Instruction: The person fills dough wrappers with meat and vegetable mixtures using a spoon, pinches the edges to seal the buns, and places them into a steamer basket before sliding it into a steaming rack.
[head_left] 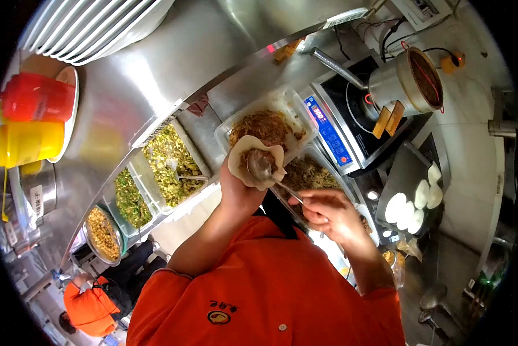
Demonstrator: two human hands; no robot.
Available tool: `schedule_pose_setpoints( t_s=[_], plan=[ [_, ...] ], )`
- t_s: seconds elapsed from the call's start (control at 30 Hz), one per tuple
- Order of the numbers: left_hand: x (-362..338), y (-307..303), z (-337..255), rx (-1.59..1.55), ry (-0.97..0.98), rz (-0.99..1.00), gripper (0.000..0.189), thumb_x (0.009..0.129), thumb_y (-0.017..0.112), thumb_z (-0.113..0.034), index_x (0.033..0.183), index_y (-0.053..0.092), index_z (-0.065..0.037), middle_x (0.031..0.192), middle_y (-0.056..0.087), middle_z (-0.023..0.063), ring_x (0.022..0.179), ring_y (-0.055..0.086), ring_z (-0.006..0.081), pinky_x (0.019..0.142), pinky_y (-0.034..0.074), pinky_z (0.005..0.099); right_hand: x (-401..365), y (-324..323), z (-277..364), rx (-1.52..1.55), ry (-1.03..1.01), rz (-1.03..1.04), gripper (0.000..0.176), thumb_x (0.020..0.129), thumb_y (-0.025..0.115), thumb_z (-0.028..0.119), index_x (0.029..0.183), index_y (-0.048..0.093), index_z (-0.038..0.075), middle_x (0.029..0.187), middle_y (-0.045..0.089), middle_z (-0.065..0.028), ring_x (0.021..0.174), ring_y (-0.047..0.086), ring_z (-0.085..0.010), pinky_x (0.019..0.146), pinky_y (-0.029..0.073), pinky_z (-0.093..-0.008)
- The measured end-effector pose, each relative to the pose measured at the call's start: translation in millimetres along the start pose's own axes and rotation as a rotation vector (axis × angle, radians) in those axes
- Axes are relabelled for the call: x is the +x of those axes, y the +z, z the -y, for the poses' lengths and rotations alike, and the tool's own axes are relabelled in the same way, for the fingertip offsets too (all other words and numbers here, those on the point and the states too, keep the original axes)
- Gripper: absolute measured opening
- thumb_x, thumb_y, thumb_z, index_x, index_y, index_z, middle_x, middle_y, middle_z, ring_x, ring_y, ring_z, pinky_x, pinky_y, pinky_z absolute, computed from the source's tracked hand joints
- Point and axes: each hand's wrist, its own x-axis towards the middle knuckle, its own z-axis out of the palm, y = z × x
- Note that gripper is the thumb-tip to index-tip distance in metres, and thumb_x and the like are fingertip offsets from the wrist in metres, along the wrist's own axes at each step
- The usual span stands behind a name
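A round wrapper (239, 160) is held cupped in the left hand (236, 190), just left of the frame's centre, over the near edge of a clear tray (286, 97) of brown filling (265, 124). The left fingers are mostly hidden beneath the dough. They appear to be curled up around it, so that the sheet forms a shallow bowl. A metal spoon (261, 167) is pinched by its handle between the thumb and fingers of the right hand (328, 214), right of centre. Its bowl is laid on the mound (248, 157) in the wrapper's middle.

The step in hand is judged to be the loading and pressing down of filling. It is best done with the mound kept central and compact, pressed by the spoon's back. A bare margin of dough should be left all round, since a greasy or overloaded edge is unlikely to seal. The cupped hand should be held level when the spoon is drawn off.

The wrapper is seen to be pale, thin and soft, with a wavy rim folded upward at the top. The mound is dark brown and finely minced. A 2nd tray (319, 149) of similar mince lies just right of the wrapper, and chopped greens (167, 161) lie in 2 compartments further left.
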Motion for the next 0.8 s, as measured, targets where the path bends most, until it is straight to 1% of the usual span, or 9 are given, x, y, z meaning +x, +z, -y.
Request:
schedule_pose_setpoints(
  t_s=[0.13, 0.23, 0.27, 0.37, 0.5, 0.63, 0.7, 0.77, 0.8],
  plan=[
    [-6, 23, 5, 0.006, 0.039, -0.178, 0.031, 0.110, 0.045, -0.033, 0.119, 0.060, -0.007, 0.114, 0.066, 0.0116, 0.100, 0.066, 0.0269, 0.088, 0.054, 0.0408, 13, 2, -11, -0.039, -0.055, -0.101, 0.031, 0.101, 0.060, -0.001, 0.131, 0.065, -0.003, 0.080, 0.060, -0.0024, 0.056, 0.043, -0.0039, 0.043, 0.034, -0.0190],
    [-6, 3, 6, 0.113, 0.079, -0.144, 0.036, 0.112, 0.042, -0.037, 0.124, 0.058, -0.008, 0.121, 0.065, 0.0084, 0.110, 0.064, 0.0239, 0.094, 0.052, 0.0404, 14, -7, -16, 0.025, -0.033, -0.129, 0.029, 0.103, 0.060, 0.002, 0.131, 0.066, -0.003, 0.075, 0.057, -0.0018, 0.056, 0.043, -0.0034, 0.043, 0.032, -0.0196],
    [-7, -2, -1, 0.061, -0.003, -0.093, 0.036, 0.112, 0.041, -0.035, 0.129, 0.057, -0.008, 0.124, 0.065, 0.0073, 0.118, 0.061, 0.0228, 0.098, 0.051, 0.0411, 15, -8, -17, 0.026, -0.031, -0.127, 0.029, 0.103, 0.060, 0.002, 0.131, 0.066, -0.003, 0.075, 0.057, -0.0018, 0.056, 0.043, -0.0034, 0.043, 0.032, -0.0196],
    [-2, -18, 5, -0.041, -0.053, -0.158, 0.039, 0.112, 0.040, -0.036, 0.132, 0.058, -0.008, 0.124, 0.065, 0.0086, 0.115, 0.063, 0.0246, 0.100, 0.052, 0.0428, 19, -3, -21, -0.089, 0.038, -0.104, 0.027, 0.104, 0.059, 0.006, 0.128, 0.066, -0.005, 0.071, 0.053, 0.0001, 0.055, 0.040, -0.0030, 0.043, 0.028, -0.0199],
    [6, -21, 8, -0.276, -0.077, -0.262, 0.040, 0.110, 0.044, -0.037, 0.129, 0.060, -0.006, 0.119, 0.066, 0.0115, 0.109, 0.065, 0.0281, 0.101, 0.052, 0.0453, 16, 3, -10, 0.111, 0.126, -0.034, 0.027, 0.104, 0.057, 0.008, 0.123, 0.066, -0.008, 0.066, 0.046, 0.0032, 0.051, 0.032, -0.0024, 0.043, 0.022, -0.0202],
    [6, -10, 10, -0.227, -0.014, -0.168, 0.037, 0.110, 0.043, -0.034, 0.127, 0.060, -0.006, 0.117, 0.066, 0.0116, 0.108, 0.064, 0.0287, 0.101, 0.052, 0.0459, 19, -6, -12, 0.088, 0.097, -0.081, 0.025, 0.103, 0.058, 0.010, 0.118, 0.068, -0.007, 0.067, 0.044, 0.0049, 0.051, 0.032, -0.0021, 0.043, 0.023, -0.0202],
    [9, -11, 14, -0.252, -0.042, -0.174, 0.039, 0.108, 0.042, -0.029, 0.131, 0.057, -0.001, 0.117, 0.066, 0.0162, 0.110, 0.064, 0.0309, 0.104, 0.052, 0.0465, 27, -15, -14, 0.057, 0.112, -0.084, 0.025, 0.103, 0.056, 0.010, 0.119, 0.067, -0.006, 0.067, 0.043, 0.0059, 0.050, 0.031, -0.0021, 0.042, 0.021, -0.0198],
    [9, -32, 14, -0.153, -0.014, -0.158, 0.038, 0.108, 0.041, -0.028, 0.130, 0.058, -0.002, 0.118, 0.066, 0.0154, 0.110, 0.064, 0.0312, 0.105, 0.051, 0.0473, 27, -28, -7, 0.206, 0.245, 0.126, 0.027, 0.103, 0.057, 0.010, 0.123, 0.065, -0.005, 0.066, 0.042, 0.0063, 0.049, 0.030, -0.0024, 0.041, 0.021, -0.0187],
    [7, -41, 11, -0.056, 0.017, -0.142, 0.036, 0.108, 0.041, -0.026, 0.128, 0.060, -0.002, 0.120, 0.066, 0.0147, 0.111, 0.064, 0.0315, 0.106, 0.051, 0.0480, 32, -41, -9, 0.192, 0.195, 0.228, 0.031, 0.105, 0.057, 0.014, 0.128, 0.063, -0.005, 0.065, 0.042, 0.0053, 0.048, 0.032, -0.0028, 0.040, 0.024, -0.0185]
  ],
)
